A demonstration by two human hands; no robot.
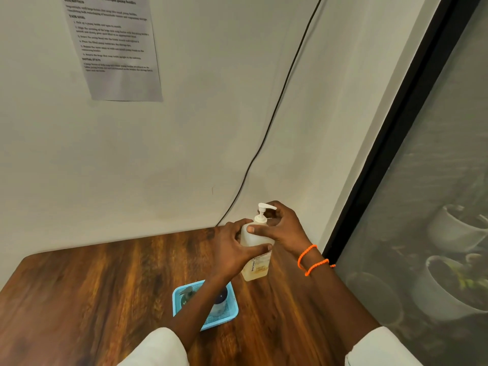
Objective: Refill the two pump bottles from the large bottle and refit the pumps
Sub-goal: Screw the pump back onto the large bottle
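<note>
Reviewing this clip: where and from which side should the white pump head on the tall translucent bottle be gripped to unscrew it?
Grip the white pump head's ribbed collar just above the tall translucent bottle's shoulder, coming from the right, where the right hand already is. The left hand steadies the body.

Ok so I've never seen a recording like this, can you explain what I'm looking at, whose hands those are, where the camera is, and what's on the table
There is no machine here. It is one picture from a camera worn on a person's head, looking forward and down, so the two hands are the wearer's own.

The left hand grips the body of a pale pump bottle that stands on a wooden table. The right hand, with orange bands on its wrist, holds the same bottle higher up, its fingers curled near the white pump, which sits on the bottle.

Nearer the wearer lies a blue basket with two smaller containers in it, partly hidden by the left arm. On the wall hang a printed sheet, too blurred to read, and a black cable. Blurry plant pots show behind the glass on the right.
</note>
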